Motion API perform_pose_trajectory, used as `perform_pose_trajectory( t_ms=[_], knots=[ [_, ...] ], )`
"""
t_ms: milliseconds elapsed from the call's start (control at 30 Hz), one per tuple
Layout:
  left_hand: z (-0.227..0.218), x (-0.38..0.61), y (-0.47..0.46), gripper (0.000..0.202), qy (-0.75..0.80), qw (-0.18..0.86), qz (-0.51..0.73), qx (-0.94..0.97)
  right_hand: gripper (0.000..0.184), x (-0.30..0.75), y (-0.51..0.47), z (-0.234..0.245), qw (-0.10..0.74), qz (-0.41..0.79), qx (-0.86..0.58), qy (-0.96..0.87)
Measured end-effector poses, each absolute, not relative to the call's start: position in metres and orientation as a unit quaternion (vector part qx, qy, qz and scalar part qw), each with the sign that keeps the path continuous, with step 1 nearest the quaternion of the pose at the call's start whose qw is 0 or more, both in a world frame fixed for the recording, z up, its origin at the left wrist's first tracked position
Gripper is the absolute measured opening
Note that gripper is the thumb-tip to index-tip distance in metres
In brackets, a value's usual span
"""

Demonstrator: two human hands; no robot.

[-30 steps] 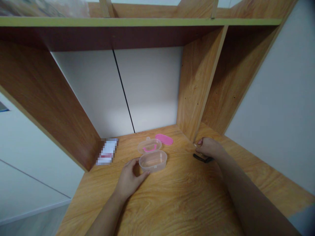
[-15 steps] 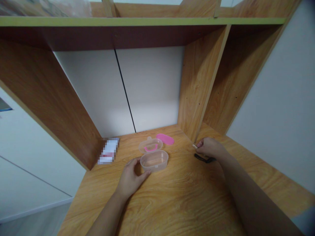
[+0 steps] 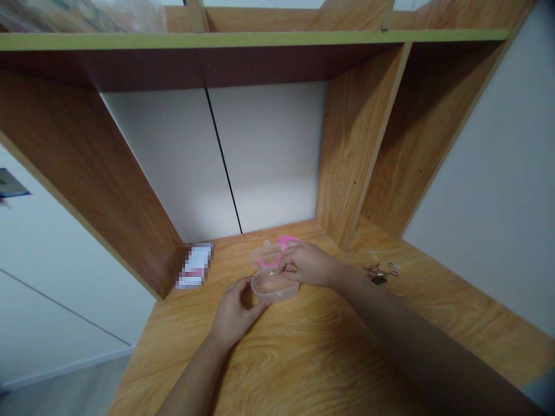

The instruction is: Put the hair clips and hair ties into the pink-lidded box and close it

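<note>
A clear oval plastic box stands on the desk with its hinged lid tipped back behind it; the lid carries a pink handle. My left hand grips the box's left end, thumb at the front and fingers around the back. Over the box's right rear rim, my right hand is closed in a pinch. A small gold-coloured thing shows at its fingertips, too small to name. Part of a flat pink oval piece lies behind this hand.
Small metal and black items lie in a cluster on the desk at right, beyond my right forearm. A blurred paper or packet lies at the left. Wooden shelf panels and a white back wall enclose the desk.
My right hand has moved left from the small items to over the box, carrying the small gold-coloured thing. My left hand stays on the box. The cluster of items is now uncovered.
</note>
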State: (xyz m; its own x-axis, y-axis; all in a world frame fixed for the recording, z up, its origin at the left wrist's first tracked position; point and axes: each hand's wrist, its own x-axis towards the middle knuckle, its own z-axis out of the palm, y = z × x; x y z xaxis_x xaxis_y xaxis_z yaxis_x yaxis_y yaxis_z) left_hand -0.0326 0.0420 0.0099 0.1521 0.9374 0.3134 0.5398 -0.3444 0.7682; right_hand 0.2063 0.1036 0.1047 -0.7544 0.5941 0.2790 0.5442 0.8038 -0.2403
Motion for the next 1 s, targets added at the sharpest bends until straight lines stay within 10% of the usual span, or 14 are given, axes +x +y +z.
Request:
perform_pose_trajectory(
  t_ms=[333, 1000],
  knots=[
    [0.008, -0.034, 0.043, 0.046, 0.504, 0.247, 0.400, 0.725, 0.014, 0.148, 0.105, 0.104, -0.021, -0.021, -0.339, -0.940],
    [0.007, -0.034, 0.043, 0.048, 0.518, 0.252, 0.397, 0.715, 0.026, 0.362, 0.116, 0.096, 0.068, 0.064, -0.495, -0.864]
  ],
)
